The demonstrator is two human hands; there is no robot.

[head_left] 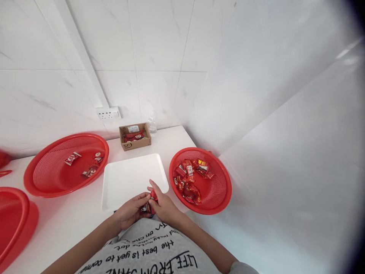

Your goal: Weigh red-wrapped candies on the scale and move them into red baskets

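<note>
Head view: left hand [129,212] and right hand [165,208] hold red packaging [145,208].

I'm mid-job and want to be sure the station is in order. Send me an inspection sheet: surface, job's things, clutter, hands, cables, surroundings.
Surface: white table, bearing a white tray.
Job's things: held red packets, count unclear; loose packets in the right basket, fewer in the far-left basket.
Clutter: cardboard box with packets inside; clear plastic item beside it; near-left basket, cut off by the frame.
Hands: left hand and right hand together, fingers closed on the held packets.
Cables: nothing seen.
Surroundings: tiled wall with socket panel and white trunking.
</note>
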